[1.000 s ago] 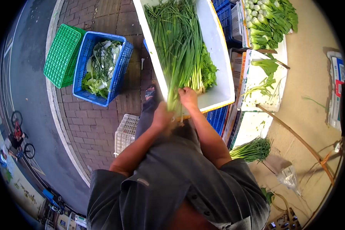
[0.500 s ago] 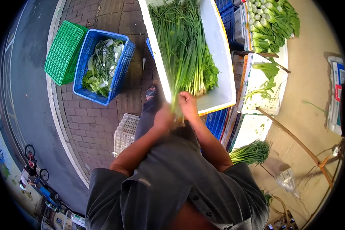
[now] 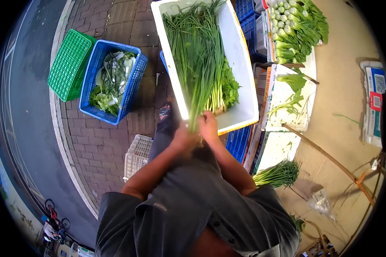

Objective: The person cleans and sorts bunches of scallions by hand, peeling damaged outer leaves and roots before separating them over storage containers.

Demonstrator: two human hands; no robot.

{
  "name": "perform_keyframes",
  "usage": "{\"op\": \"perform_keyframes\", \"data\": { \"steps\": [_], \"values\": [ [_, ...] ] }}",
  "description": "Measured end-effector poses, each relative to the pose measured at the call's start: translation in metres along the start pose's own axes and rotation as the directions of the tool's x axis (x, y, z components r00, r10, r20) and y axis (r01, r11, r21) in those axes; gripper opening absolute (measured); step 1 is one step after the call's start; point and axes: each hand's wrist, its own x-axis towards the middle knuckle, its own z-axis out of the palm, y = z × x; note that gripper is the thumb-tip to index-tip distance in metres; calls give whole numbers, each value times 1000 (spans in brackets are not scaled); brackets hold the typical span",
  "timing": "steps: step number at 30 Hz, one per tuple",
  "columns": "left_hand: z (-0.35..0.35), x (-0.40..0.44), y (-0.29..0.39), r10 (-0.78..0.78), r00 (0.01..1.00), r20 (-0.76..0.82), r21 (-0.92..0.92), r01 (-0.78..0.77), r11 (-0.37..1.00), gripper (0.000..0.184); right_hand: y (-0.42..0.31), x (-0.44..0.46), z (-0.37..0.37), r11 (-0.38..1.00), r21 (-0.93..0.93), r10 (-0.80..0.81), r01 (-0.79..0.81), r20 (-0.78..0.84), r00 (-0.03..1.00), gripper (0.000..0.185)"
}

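Note:
A white foam box (image 3: 240, 51) holds long green stalks (image 3: 197, 55) and, on its right side, leafy celery-like greens (image 3: 230, 85). At the box's near edge my left hand (image 3: 185, 138) is closed round the lower ends of a bunch of green stalks; motion blurs it. My right hand (image 3: 208, 126) is just to the right of it, its fingers pinched together by the root ends. What lies between those fingertips is too small to make out. The bunch's leafy tops reach up over the box.
A blue crate (image 3: 85, 96) of leaf scraps and a green crate (image 3: 70, 64) stand left on the paving. A white crate (image 3: 137, 156) is near my leg. Right are bok choy (image 3: 294, 30), a white board (image 3: 306, 109), a stick (image 3: 321, 150) and a green bundle (image 3: 278, 174).
My hands stay at the bunch and have come closer together, slightly lower in view. The box has shifted a little in view. The cyclist on the road has moved down the picture.

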Motion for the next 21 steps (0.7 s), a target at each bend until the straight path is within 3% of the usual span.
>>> {"op": "perform_keyframes", "data": {
  "steps": [2,4,5,7,8,10,11,12,13,14,15,17,18,19,20,21],
  "values": [
    [-7,24,-40,126,984,126,-283,-86,955,59,12,-10,3,970,239,-15,36,-88,996,13],
    [-10,37,-57,152,978,143,-279,-107,954,54,5,-16,-1,904,409,-61,126,-167,984,9],
    [-11,42,-63,165,974,153,-276,-118,954,52,-1,-21,-6,884,462,-8,65,-125,992,12],
    [-9,44,-61,56,980,191,-435,33,900,50,-34,-40,-25,829,557,91,-58,-31,995,19],
    [-7,44,-61,2,976,217,-506,111,855,49,-41,-49,-31,852,524,42,-10,-51,998,19],
    [-21,65,-113,141,938,317,-91,-118,989,49,-56,-66,-43,885,452,-72,107,-95,993,20],
    [-18,61,-88,86,962,259,-95,-63,993,49,-69,-77,-51,937,328,-90,120,-105,990,22],
    [-14,56,-61,31,980,199,-106,-10,994,50,-46,-77,-41,929,234,-256,286,-153,955,18],
    [-14,92,-98,12,978,210,-300,53,953,50,-59,-80,-47,928,230,-260,293,-166,951,22],
    [-17,107,-115,71,971,230,-233,-16,972,47,-37,-77,-40,972,194,-120,130,-64,991,24],
    [-19,123,-131,130,960,248,-169,-89,982,48,-60,-85,-54,963,134,-220,234,-108,969,25],
    [-14,122,-113,-56,862,503,-489,338,805,58,-51,-82,-53,963,142,-221,230,-79,972,26],
    [-17,113,-101,69,891,449,-213,32,977,48,-44,-78,-48,950,91,-287,298,-117,951,26],
    [-19,102,-87,195,902,385,272,-313,910,39,-41,-80,-47,929,90,-348,360,-128,929,25],
    [-21,91,-73,316,895,314,612,-445,653,33,-42,-78,-47,905,89,-402,415,-136,906,24],
    [-21,83,-65,389,845,366,575,-534,620,31,-47,-78,-51,914,109,-378,391,-124,918,23]
  ]
}}
